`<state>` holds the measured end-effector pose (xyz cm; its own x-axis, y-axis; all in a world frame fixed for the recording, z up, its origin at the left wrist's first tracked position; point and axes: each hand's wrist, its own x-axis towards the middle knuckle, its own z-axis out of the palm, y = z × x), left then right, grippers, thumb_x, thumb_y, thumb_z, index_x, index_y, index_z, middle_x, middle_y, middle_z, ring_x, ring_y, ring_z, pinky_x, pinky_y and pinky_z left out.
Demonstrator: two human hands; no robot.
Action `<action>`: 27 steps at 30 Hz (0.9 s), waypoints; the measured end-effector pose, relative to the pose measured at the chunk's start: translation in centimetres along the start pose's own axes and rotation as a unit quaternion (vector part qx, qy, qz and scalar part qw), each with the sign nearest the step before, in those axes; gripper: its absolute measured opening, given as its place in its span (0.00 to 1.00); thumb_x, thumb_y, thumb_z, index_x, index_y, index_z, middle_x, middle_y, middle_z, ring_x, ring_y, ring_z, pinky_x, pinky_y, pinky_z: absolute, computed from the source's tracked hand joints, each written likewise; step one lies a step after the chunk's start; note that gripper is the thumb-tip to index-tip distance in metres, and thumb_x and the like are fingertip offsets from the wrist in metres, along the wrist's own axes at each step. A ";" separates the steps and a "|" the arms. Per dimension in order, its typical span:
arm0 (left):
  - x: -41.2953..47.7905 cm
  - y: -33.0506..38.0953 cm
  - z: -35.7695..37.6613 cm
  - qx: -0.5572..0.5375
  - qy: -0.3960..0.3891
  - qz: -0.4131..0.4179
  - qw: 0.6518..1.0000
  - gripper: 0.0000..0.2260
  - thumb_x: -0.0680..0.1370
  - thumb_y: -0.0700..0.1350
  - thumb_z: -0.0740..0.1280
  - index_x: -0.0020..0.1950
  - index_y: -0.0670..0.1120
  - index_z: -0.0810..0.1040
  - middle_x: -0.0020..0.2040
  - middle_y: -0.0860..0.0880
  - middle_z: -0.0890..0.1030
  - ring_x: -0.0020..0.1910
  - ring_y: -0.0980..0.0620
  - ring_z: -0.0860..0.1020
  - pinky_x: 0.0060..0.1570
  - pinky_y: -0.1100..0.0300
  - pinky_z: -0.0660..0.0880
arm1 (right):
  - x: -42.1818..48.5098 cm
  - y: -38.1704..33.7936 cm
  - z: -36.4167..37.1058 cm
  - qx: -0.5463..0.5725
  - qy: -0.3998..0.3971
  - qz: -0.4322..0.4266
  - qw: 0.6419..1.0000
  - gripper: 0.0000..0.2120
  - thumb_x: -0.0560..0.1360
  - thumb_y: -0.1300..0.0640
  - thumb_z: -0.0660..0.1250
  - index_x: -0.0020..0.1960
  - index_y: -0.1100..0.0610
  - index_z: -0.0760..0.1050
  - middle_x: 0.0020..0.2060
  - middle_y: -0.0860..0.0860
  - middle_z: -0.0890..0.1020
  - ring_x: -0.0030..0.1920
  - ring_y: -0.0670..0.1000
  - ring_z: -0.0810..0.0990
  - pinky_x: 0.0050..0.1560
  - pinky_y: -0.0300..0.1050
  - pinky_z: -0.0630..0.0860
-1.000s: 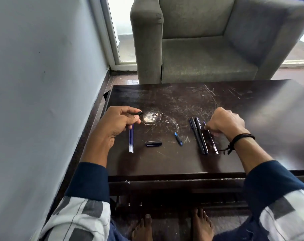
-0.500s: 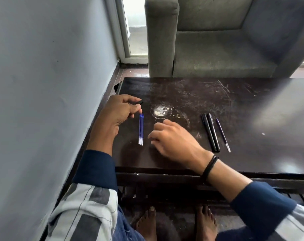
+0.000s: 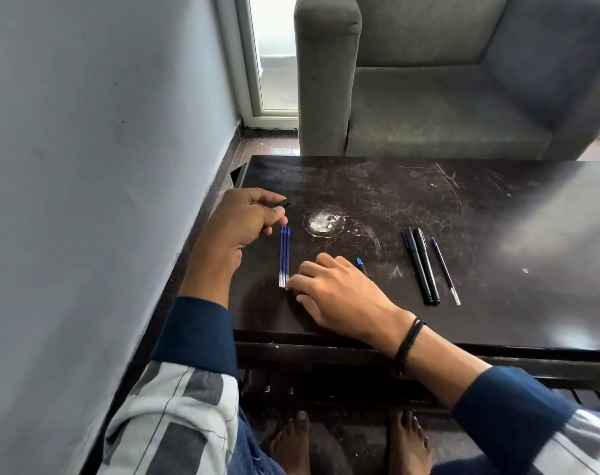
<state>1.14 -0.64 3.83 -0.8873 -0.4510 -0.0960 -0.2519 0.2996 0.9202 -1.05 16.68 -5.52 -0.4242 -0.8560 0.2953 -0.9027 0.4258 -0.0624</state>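
Three thin blue plastic pen refills (image 3: 284,255) lie near-to-far at the dark wooden table's (image 3: 463,323) left. The right hand (image 3: 339,293), fingers relaxed, touches their near ends. The left hand (image 3: 243,224) pinches a small black pen piece (image 3: 284,203).

left hand (image 3: 243,221) at left of table (image 3: 497,320), pinching small black piece (image 3: 282,204) | right hand (image 3: 339,293) flat, fingers (image 3: 293,284) touching near end of three blue refills (image 3: 284,257) | blue-tipped piece (image 3: 361,265) just right of it | two black pens (image 3: 422,269), thin refill (image 3: 446,270) side by side, further right | armchair (image 3: 446,97) beyond far edge
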 end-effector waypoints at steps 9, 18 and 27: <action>0.0 0.2 0.1 0.007 -0.005 -0.007 1.000 0.11 0.80 0.37 0.68 0.61 0.43 0.82 0.43 0.47 0.85 0.32 0.59 0.75 0.26 0.74 0.69 | 0.1 0.0 -0.1 0.004 0.005 0.005 1.000 0.09 0.75 0.54 0.69 0.55 0.50 0.80 0.45 0.48 0.80 0.45 0.53 0.77 0.42 0.48 0.74; 0.0 0.1 0.1 0.011 -0.005 -0.008 1.000 0.11 0.80 0.37 0.68 0.61 0.44 0.82 0.43 0.47 0.85 0.32 0.58 0.75 0.26 0.74 0.69 | 0.1 0.0 -0.2 -0.005 0.010 0.006 1.000 0.04 0.74 0.55 0.69 0.48 0.51 0.81 0.42 0.48 0.80 0.43 0.53 0.77 0.41 0.48 0.72; 0.0 0.2 0.0 0.009 -0.003 -0.012 1.000 0.11 0.80 0.37 0.68 0.61 0.43 0.82 0.42 0.47 0.84 0.31 0.60 0.75 0.26 0.74 0.69 | 0.3 0.3 0.2 -0.022 -0.001 0.013 1.000 0.13 0.67 0.63 0.72 0.48 0.50 0.83 0.42 0.47 0.79 0.42 0.52 0.76 0.40 0.45 0.68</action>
<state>1.09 -0.55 3.98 -0.8834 -0.4529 -0.1204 -0.2796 0.3032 0.9110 -1.42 16.50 -5.63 -0.4483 -0.8448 0.2920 -0.8869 0.4612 -0.0274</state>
